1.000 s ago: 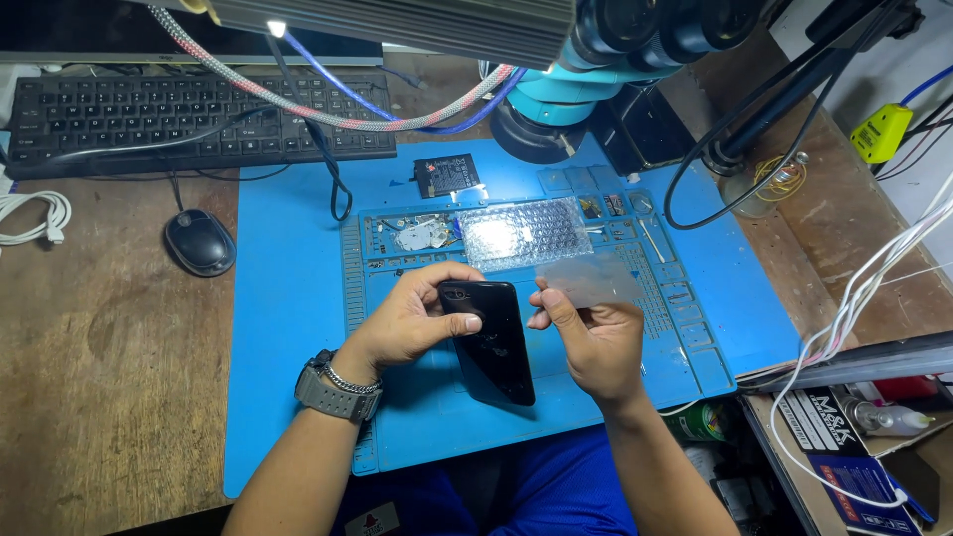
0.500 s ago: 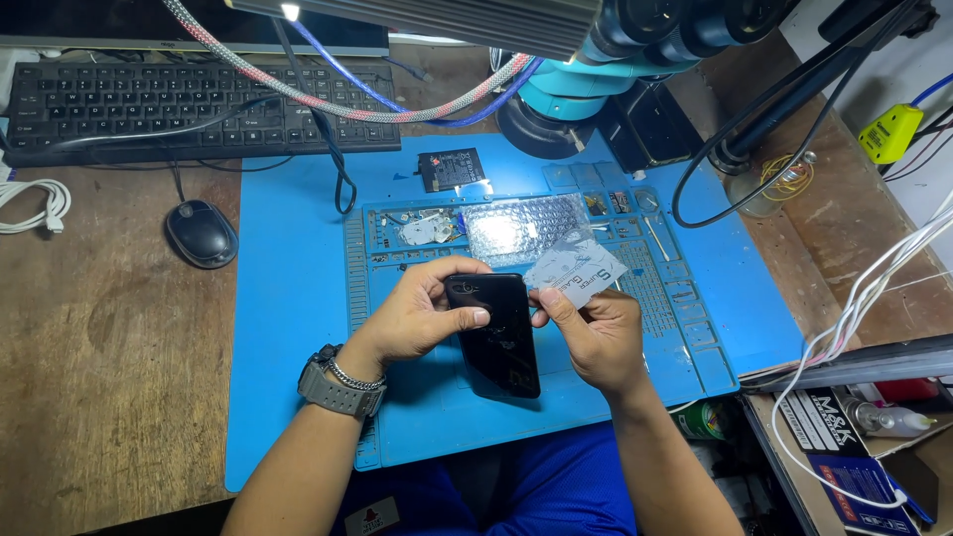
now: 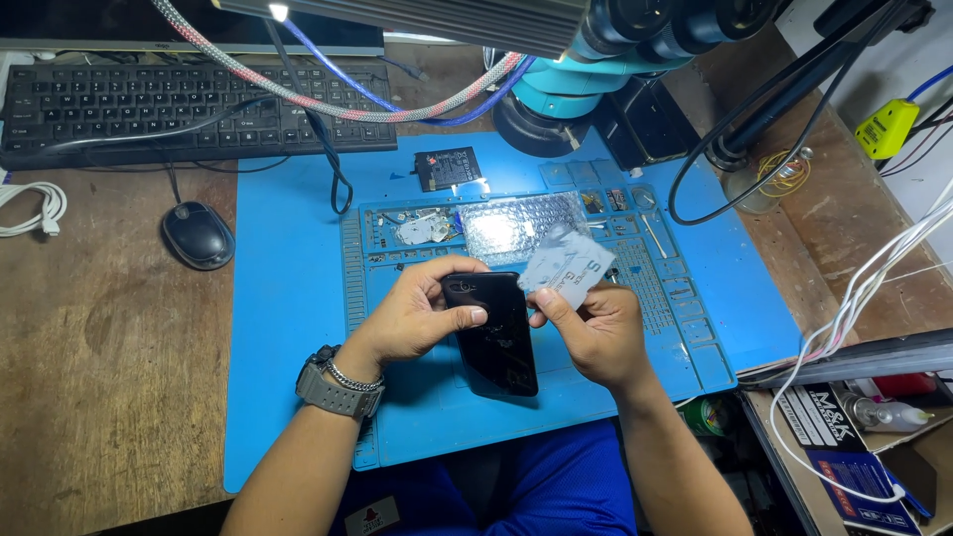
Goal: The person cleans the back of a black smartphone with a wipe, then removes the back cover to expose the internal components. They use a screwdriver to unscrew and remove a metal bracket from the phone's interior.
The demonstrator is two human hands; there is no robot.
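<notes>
Black phone (image 3: 493,333): held above the blue mat (image 3: 288,328), near its front edge, screen dark. Left hand (image 3: 422,316): closed around the phone's upper left side, thumb across the glass; watch (image 3: 338,385) on wrist. Right hand (image 3: 596,333): pinching a small grey packet (image 3: 566,266), possibly a wipe sachet, just right of the phone's top. Mouse (image 3: 198,235) and keyboard (image 3: 189,107): left of and behind the mat, on the wooden surface (image 3: 109,397).

The right hand (image 3: 596,333) is now lifting the small grey sachet (image 3: 566,266) higher, clear of the black phone (image 3: 491,333), toward the frame's centre; it previously lay lower.
</notes>
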